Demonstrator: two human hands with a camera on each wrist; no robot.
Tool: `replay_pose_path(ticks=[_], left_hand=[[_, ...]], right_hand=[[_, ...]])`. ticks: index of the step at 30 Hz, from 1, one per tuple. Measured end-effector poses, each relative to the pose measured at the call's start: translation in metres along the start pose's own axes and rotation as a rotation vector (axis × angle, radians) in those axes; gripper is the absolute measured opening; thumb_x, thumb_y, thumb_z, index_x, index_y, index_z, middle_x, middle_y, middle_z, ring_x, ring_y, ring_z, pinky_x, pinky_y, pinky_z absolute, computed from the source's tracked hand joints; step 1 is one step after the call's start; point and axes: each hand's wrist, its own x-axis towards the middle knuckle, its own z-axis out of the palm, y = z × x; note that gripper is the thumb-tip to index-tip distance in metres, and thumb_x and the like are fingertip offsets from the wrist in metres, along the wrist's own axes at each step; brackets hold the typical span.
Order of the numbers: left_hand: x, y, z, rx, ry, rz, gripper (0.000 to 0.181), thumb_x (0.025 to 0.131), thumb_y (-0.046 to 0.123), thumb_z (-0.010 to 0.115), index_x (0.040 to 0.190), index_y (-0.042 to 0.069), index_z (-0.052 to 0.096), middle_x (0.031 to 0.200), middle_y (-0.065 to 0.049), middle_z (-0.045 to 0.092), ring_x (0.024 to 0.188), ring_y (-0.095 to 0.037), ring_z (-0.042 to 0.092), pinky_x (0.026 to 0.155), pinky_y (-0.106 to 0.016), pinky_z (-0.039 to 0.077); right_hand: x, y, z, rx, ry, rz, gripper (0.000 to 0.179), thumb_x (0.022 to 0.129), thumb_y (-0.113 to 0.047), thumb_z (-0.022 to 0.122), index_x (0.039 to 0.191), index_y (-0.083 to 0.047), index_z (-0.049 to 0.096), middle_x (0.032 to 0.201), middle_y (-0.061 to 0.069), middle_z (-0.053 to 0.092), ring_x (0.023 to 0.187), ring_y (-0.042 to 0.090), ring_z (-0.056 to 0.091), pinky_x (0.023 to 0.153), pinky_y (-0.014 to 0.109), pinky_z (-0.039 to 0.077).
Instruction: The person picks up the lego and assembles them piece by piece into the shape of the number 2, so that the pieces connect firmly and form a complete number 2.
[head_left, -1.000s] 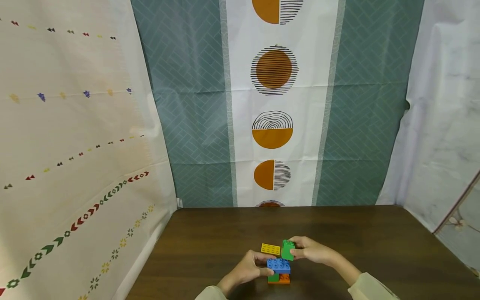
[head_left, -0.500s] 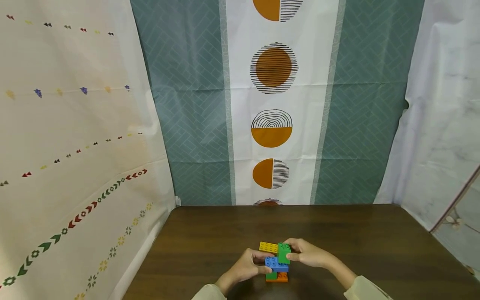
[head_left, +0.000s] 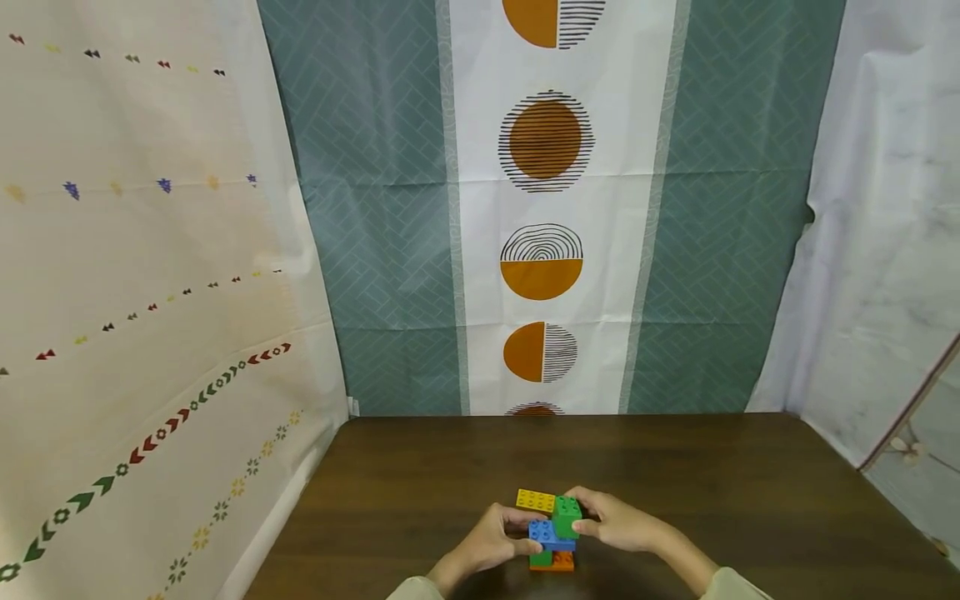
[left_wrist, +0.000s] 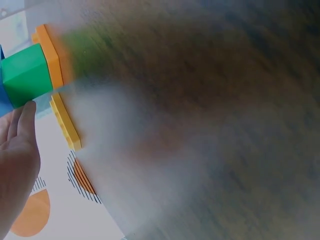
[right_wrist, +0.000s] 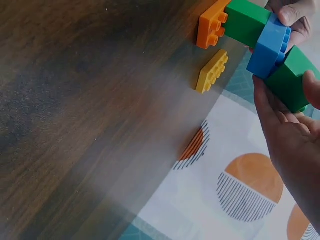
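Observation:
A small stack stands on the table: an orange brick (head_left: 562, 562) at the bottom, a green brick (right_wrist: 247, 21) over its left part, and a blue brick (right_wrist: 269, 46) across the top. My left hand (head_left: 491, 540) pinches the blue brick at its left end between thumb and fingers. Between the thumb and fingers of my right hand (head_left: 618, 522) is a second, taller green brick (head_left: 567, 517). It sits at the right end of the blue brick, right at its studs and slightly tilted against them in the right wrist view.
A flat yellow brick (head_left: 535, 500) lies just behind the stack, also showing in the left wrist view. The dark wooden table (head_left: 420, 467) reaches back to a patterned cloth (head_left: 397, 367). A pale cloth (head_left: 187, 333) hangs at the left.
My right hand has brought the taller green brick left and down, from beside the stack onto the right end of the blue brick. The left hand keeps its hold.

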Motion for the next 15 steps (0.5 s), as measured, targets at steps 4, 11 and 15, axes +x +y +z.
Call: replay_pose_path(ticks=[4,11,15], left_hand=[[0.0,0.001,-0.001,0.018,0.006,0.009,0.034,0.088,0.011,0.072,0.119,-0.003,0.068,0.109,-0.024,0.071,0.089,-0.003,0.068,0.078,-0.019,0.056],[0.0,0.002,0.001,0.033,0.017,0.007,0.033,0.087,0.011,0.073,0.118,-0.001,0.069,0.108,-0.021,0.072,0.089,-0.003,0.068,0.077,-0.017,0.055],[-0.002,-0.003,0.002,0.01,0.019,0.023,0.034,0.087,0.009,0.072,0.119,-0.003,0.068,0.108,-0.025,0.071,0.09,-0.003,0.068,0.077,-0.017,0.055]], right_hand=[[0.0,-0.002,0.002,-0.1,0.024,-0.025,0.034,0.1,-0.019,0.053,0.128,-0.001,0.048,0.112,0.008,0.065,0.097,0.003,0.058,0.084,0.022,0.051],[-0.002,-0.005,0.007,-0.325,0.058,-0.083,0.04,0.1,-0.028,0.053,0.129,0.0,0.048,0.117,0.008,0.067,0.109,0.014,0.062,0.093,0.042,0.052],[-0.001,-0.005,0.011,-0.333,0.061,-0.087,0.04,0.099,-0.027,0.054,0.128,0.0,0.049,0.115,0.008,0.067,0.109,0.015,0.063,0.091,0.041,0.053]])
